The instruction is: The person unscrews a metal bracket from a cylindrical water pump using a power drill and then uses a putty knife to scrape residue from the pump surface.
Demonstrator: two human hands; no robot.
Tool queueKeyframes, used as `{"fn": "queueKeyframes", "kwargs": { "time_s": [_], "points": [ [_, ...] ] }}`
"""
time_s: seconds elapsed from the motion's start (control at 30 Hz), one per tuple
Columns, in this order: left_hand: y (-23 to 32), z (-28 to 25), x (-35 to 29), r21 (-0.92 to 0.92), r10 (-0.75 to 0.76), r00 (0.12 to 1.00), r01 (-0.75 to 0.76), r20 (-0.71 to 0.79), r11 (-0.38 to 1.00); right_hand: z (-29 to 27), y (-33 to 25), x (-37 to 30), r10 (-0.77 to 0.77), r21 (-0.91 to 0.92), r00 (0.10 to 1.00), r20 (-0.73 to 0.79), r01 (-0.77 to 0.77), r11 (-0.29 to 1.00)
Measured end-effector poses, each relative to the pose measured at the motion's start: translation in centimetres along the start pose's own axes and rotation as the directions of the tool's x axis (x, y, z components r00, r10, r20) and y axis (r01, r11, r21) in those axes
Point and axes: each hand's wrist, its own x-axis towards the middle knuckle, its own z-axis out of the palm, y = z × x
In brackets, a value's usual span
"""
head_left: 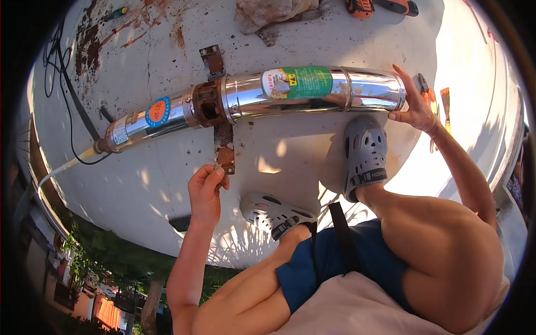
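Note:
A shiny steel submersible pump (245, 101) lies across the pale floor in front of me, with a rusty intake section (210, 105) near its middle. From under that section a rusty perforated metal strip (224, 139) sticks out on both the far and near sides. My left hand (206, 192) pinches the strip's near end between thumb and fingers. Around the pump's right end, my right hand (416, 106) spans its width, thumb on the near side and a finger on the far side; its other fingers are partly hidden.
A rock (273, 14) and orange-and-black tools (360, 6) lie at the far side. Pliers (423, 84) and an orange-handled tool (445, 103) are beyond my right hand. A dark cable (70, 125) runs from the pump's left end. My grey clogs (365, 151) stand close by.

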Motion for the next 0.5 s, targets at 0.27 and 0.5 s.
{"fn": "queueKeyframes", "kwargs": {
  "time_s": [0.27, 0.5],
  "points": [
    [0.5, 0.6, -0.9, 0.026, -0.020, 0.997, 0.022, -0.077, 0.999, 2.2, -0.1, 1.2, -0.045, 0.181, 0.997, -0.058, 0.055, 0.982],
    [1.0, 1.0, -1.0, -0.019, -0.048, 0.993, 0.046, -0.109, 0.999, 0.6, -1.4, 1.9, -0.004, 0.086, 1.000, 0.012, 0.003, 0.996]
  ]
}}
